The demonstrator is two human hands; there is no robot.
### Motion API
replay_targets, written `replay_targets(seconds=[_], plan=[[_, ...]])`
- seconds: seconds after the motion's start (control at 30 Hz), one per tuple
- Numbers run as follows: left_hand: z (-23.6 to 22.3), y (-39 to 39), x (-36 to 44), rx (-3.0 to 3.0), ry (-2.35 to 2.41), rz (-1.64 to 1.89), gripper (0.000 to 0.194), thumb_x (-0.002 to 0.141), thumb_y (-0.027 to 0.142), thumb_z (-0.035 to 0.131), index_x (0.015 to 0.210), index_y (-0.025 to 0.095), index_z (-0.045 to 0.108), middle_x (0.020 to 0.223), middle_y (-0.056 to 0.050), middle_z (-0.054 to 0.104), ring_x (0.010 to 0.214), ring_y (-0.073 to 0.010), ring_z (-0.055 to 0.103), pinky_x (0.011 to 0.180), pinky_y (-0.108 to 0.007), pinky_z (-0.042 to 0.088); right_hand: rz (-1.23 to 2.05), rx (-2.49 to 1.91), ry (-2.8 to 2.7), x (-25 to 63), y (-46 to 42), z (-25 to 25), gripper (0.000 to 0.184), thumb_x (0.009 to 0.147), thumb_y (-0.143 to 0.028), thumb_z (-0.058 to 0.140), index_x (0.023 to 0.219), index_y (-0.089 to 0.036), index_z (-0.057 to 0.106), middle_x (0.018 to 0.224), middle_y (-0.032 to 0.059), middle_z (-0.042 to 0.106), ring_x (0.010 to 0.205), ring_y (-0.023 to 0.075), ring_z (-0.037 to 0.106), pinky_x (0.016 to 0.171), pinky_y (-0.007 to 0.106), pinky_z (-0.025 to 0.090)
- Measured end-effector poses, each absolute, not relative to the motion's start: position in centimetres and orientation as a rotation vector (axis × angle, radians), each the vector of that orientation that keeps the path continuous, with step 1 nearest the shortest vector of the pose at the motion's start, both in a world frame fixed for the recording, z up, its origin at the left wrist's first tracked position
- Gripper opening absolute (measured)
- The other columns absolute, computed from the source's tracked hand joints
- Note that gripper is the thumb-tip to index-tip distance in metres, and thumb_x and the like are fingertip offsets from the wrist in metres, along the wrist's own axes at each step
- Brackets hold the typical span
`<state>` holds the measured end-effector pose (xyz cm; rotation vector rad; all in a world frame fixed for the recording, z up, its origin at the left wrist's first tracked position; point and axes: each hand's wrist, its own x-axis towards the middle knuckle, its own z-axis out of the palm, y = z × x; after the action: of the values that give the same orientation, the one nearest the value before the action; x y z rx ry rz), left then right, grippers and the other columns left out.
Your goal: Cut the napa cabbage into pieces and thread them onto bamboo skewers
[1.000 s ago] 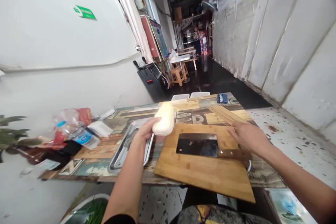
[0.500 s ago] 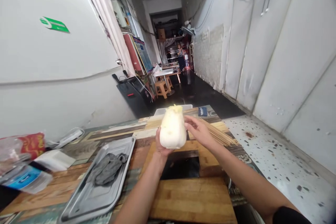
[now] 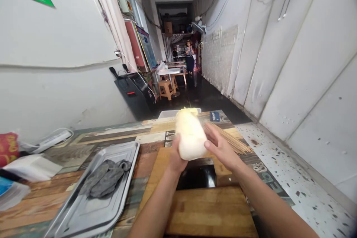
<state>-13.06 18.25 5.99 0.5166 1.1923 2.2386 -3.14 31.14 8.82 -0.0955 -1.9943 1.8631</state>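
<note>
A pale cabbage (image 3: 192,137) is held aloft in the left hand (image 3: 177,155), above the twelve-o'clock end of a chopping board (image 3: 209,210). It is plump and oblong, creamy white at its broad, rounded end, which faces six o'clock, and yellower at the ruffled leafy end, which leans between eleven and twelve o'clock. The grip covers its eight-o'clock side; blur softens the surface detail.
</note>
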Motion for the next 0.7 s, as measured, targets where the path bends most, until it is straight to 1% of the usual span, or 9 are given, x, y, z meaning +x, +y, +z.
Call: replay_targets(seconds=[0.07,0.13,0.2,0.3,0.4,0.47,0.53,0.6,0.7], plan=[[6.7,18.6,-11.5,0.597,1.647,2.269,0.074,0.067,0.058,0.072,0.127,0.018,0.053,0.126,-0.013,0.060,0.122,-0.0377,0.050,0.100,-0.044,0.042,1.830,-0.139,-1.959,-3.1,30.5,8.7,0.099,0.069,-0.061,0.073,0.150,-0.024,0.028,0.152,0.0128,0.037,0.138,0.0295,0.037,0.112,0.048,0.033],[7.0,18.8,-10.2,0.668,2.006,2.169,0.080,0.065,0.050,0.078,0.133,0.020,0.049,0.129,-0.012,0.058,0.124,-0.0377,0.048,0.103,-0.045,0.039,1.874,-0.187,-1.859,-3.4,30.1,8.2,0.096,0.065,-0.061,0.076,0.145,-0.023,0.037,0.148,0.0121,0.043,0.134,0.0318,0.042,0.111,0.050,0.035],[7.0,18.8,-9.2,0.752,2.187,2.049,0.082,0.072,0.050,0.072,0.141,0.019,0.040,0.136,-0.014,0.053,0.127,-0.0362,0.046,0.107,-0.047,0.035,2.030,-0.212,-1.686,-3.7,30.0,7.5,0.082,0.068,-0.060,0.074,0.136,-0.021,0.048,0.138,0.0119,0.055,0.127,0.0325,0.050,0.107,0.050,0.039],[6.9,18.5,-8.4,0.942,2.268,1.923,0.074,0.088,0.050,0.054,0.147,0.013,0.030,0.146,-0.017,0.043,0.136,-0.0325,0.038,0.113,-0.050,0.027,2.211,-0.245,-1.423,-3.8,30.1,6.4,0.057,0.074,-0.055,0.070,0.118,-0.021,0.062,0.124,0.0094,0.066,0.120,0.0310,0.056,0.105,0.048,0.043],[6.8,18.3,-8.5,1.090,2.241,1.907,0.059,0.095,0.045,0.040,0.146,0.016,0.035,0.147,-0.015,0.043,0.137,-0.0281,0.037,0.114,-0.047,0.027,2.274,-0.297,-1.229,-3.5,30.2,5.6,0.050,0.071,-0.052,0.074,0.110,-0.022,0.068,0.115,0.0065,0.071,0.115,0.0300,0.059,0.104,0.046,0.044],[6.8,18.3,-8.9,1.146,2.222,1.924,0.054,0.095,0.046,0.043,0.141,0.019,0.043,0.143,-0.012,0.048,0.133,-0.0270,0.042,0.112,-0.045,0.030,2.320,-0.321,-1.112,-3.1,30.3,5.4,0.052,0.069,-0.057,0.074,0.107,-0.022,0.070,0.113,0.0055,0.072,0.114,0.0304,0.060,0.103,0.046,0.045],[6.7,18.4,-9.3,1.158,2.144,1.970,0.063,0.088,0.052,0.054,0.141,0.019,0.044,0.141,-0.013,0.049,0.130,-0.0288,0.044,0.110,-0.045,0.034,2.390,-0.306,-1.044,-2.7,30.4,5.3,0.056,0.068,-0.065,0.068,0.106,-0.023,0.071,0.112,0.0051,0.072,0.114,0.0314,0.061,0.103,0.048,0.045],[6.6,18.5,-9.5,1.151,1.904,2.006,0.085,0.078,0.058,0.064,0.147,0.019,0.035,0.146,-0.014,0.044,0.133,-0.0320,0.041,0.109,-0.045,0.035,2.439,-0.265,-1.042,-2.2,30.6,5.3,0.061,0.067,-0.072,0.063,0.105,-0.025,0.072,0.112,0.0044,0.072,0.114,0.0320,0.060,0.103,0.049,0.044],[6.6,18.5,-9.6,1.107,1.403,1.965,0.095,0.073,0.065,0.065,0.149,0.019,0.031,0.152,-0.012,0.036,0.139,-0.0342,0.033,0.113,-0.044,0.031,2.421,-0.253,-1.149,-1.5,30.9,5.4,0.066,0.068,-0.079,0.053,0.103,-0.026,0.073,0.105,0.0052,0.074,0.114,0.0323,0.060,0.101,0.049,0.045]])
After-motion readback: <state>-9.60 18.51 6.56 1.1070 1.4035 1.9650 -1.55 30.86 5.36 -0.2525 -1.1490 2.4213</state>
